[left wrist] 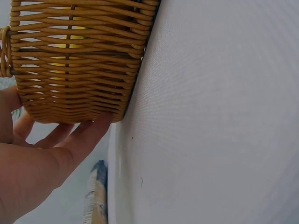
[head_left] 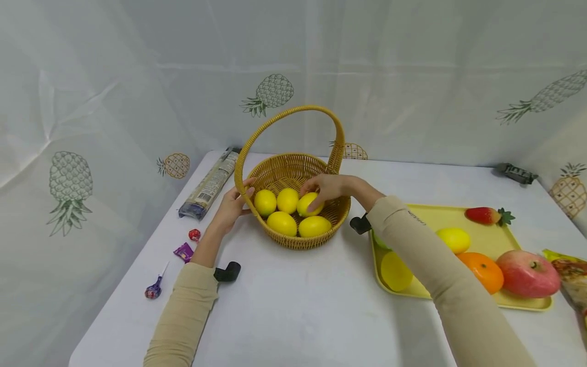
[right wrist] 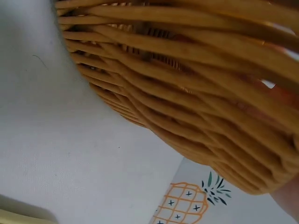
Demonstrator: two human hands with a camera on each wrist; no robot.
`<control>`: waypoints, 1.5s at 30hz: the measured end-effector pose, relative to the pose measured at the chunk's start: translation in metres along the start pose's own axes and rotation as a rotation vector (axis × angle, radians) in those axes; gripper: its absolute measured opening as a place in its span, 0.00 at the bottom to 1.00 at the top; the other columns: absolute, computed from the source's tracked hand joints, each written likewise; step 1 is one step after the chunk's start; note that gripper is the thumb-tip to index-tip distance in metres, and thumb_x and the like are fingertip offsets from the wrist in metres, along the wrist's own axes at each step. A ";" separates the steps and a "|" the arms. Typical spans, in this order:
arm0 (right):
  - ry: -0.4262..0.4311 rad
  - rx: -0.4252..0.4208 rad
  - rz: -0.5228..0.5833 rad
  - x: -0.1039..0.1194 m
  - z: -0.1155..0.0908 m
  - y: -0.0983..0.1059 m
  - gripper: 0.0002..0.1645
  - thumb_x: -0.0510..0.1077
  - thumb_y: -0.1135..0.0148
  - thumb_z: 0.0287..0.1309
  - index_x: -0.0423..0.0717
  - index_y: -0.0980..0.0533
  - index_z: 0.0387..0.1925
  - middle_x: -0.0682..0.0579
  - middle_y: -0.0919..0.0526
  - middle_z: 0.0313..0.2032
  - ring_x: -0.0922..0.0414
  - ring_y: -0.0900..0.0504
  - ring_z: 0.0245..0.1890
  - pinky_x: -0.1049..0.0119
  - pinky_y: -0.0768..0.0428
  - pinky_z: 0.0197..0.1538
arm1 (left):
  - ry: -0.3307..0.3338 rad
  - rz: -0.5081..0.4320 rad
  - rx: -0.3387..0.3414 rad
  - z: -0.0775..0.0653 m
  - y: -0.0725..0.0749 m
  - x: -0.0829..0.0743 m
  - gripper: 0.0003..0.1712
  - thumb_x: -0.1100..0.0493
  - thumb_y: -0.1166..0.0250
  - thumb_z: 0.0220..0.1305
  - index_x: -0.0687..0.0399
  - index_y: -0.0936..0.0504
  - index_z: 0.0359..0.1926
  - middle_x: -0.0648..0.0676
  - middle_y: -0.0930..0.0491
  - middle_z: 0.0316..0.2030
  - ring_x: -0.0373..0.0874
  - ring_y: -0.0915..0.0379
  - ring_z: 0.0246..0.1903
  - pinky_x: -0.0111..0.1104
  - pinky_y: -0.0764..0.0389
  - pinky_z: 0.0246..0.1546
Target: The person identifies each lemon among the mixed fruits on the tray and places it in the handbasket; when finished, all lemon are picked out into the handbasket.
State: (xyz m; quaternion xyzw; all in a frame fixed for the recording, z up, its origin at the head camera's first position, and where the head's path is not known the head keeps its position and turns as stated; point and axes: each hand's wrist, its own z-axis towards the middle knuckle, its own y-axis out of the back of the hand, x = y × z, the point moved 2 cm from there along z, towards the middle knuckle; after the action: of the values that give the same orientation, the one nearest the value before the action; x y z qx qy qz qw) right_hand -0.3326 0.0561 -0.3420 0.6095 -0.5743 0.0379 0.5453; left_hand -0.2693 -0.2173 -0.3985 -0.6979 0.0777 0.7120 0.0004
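Observation:
A wicker basket point(head_left: 293, 243) with a tall hooped handle stands on the table, and several yellow lemons point(head_left: 282, 224) lie inside it. My left hand point(head_left: 231, 206) holds the basket's left side: fingertips are at the rim by the handle, and in the left wrist view the thumb lies low against the woven wall point(left wrist: 79, 60). Reaching over the right rim, my right hand point(head_left: 327, 187) grips a lemon point(head_left: 306, 205) among the others. In the right wrist view the basket wall point(right wrist: 187, 93) hides most of that hand.
At right, a yellow tray point(head_left: 428, 213) bears a strawberry point(head_left: 482, 215), a lemon point(head_left: 453, 239), an orange point(head_left: 481, 272) and an apple point(head_left: 527, 273). Wrapped candies point(head_left: 184, 252), a lollipop point(head_left: 153, 289) and a long packet point(head_left: 211, 184) lie left. A dark packet point(head_left: 515, 173) sits at back right.

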 end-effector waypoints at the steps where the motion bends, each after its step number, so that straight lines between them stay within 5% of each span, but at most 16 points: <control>1: -0.004 -0.007 0.001 -0.001 0.000 0.000 0.30 0.48 0.28 0.55 0.50 0.25 0.59 0.50 0.30 0.61 0.49 0.36 0.62 0.50 0.37 0.66 | -0.001 -0.001 0.003 0.000 0.000 0.000 0.28 0.54 0.50 0.76 0.53 0.38 0.72 0.61 0.43 0.70 0.57 0.39 0.64 0.52 0.24 0.53; 7: -0.007 -0.052 0.043 -0.003 -0.005 0.003 0.27 0.44 0.29 0.55 0.48 0.24 0.58 0.48 0.26 0.58 0.50 0.31 0.59 0.56 0.28 0.61 | -0.008 -0.001 -0.001 0.000 0.000 0.001 0.28 0.52 0.49 0.75 0.53 0.38 0.72 0.61 0.43 0.70 0.57 0.40 0.64 0.54 0.25 0.53; 13: -0.003 -0.058 0.224 -0.006 -0.017 0.010 0.26 0.41 0.36 0.63 0.38 0.28 0.61 0.41 0.28 0.58 0.48 0.26 0.55 0.55 0.20 0.53 | -0.006 0.001 0.003 0.000 0.001 0.002 0.28 0.53 0.50 0.76 0.53 0.38 0.72 0.61 0.43 0.70 0.57 0.40 0.64 0.55 0.26 0.54; 22: 0.029 -0.066 0.463 -0.023 -0.060 0.036 0.30 0.43 0.43 0.69 0.37 0.38 0.67 0.38 0.38 0.67 0.44 0.35 0.65 0.52 0.23 0.56 | -0.001 0.003 0.001 0.000 -0.001 0.002 0.27 0.55 0.50 0.76 0.53 0.38 0.72 0.62 0.42 0.69 0.57 0.39 0.63 0.55 0.26 0.53; 36: -0.113 -0.180 0.408 -0.109 -0.171 0.065 0.29 0.47 0.48 0.72 0.38 0.40 0.67 0.36 0.39 0.66 0.45 0.30 0.60 0.45 0.27 0.59 | -0.011 0.020 0.007 -0.002 0.001 -0.002 0.29 0.52 0.50 0.76 0.54 0.39 0.73 0.62 0.42 0.69 0.58 0.40 0.64 0.55 0.25 0.53; 45: -0.260 0.010 0.382 -0.161 -0.221 0.047 0.33 0.44 0.46 0.70 0.34 0.43 0.68 0.33 0.40 0.66 0.36 0.42 0.66 0.43 0.30 0.61 | -0.014 0.023 0.016 -0.003 0.000 -0.003 0.29 0.53 0.51 0.76 0.55 0.41 0.73 0.63 0.44 0.70 0.59 0.41 0.65 0.56 0.27 0.54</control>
State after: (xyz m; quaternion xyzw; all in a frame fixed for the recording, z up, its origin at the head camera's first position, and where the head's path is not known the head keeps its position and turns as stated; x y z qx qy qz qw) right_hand -0.2933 0.3307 -0.3320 0.4921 -0.7445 0.0646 0.4465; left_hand -0.2662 -0.2169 -0.3956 -0.6919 0.0914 0.7162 -0.0015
